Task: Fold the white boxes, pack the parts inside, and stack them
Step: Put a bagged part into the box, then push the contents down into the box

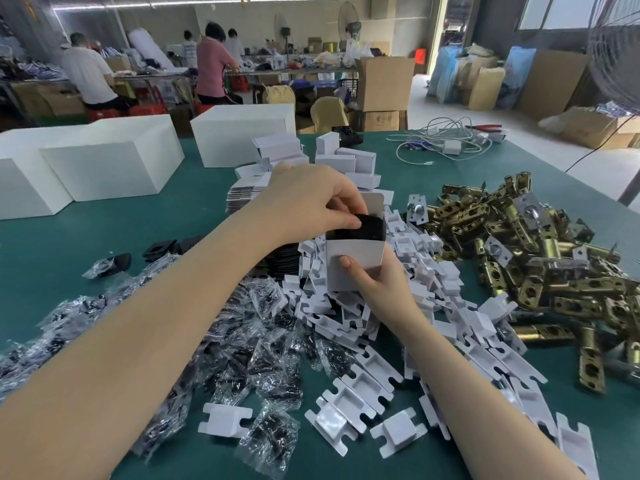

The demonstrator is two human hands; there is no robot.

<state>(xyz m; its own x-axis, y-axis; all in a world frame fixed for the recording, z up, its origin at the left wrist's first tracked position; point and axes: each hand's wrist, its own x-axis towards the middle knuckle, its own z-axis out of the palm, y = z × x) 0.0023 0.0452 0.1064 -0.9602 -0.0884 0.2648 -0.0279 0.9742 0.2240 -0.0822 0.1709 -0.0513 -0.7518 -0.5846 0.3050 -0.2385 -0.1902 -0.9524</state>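
White box (353,265) gripped by right hand (377,282); left hand (311,199) pinches black part (372,228), half hidden inside.

Head view. The right hand (372,275) holds a small white box (353,263) upright above the green table (104,233); the left hand (311,199) pinches a black part (370,227) at its open top. Around it: bagged black parts (242,341), white card inserts (363,393), brass latches (536,265).
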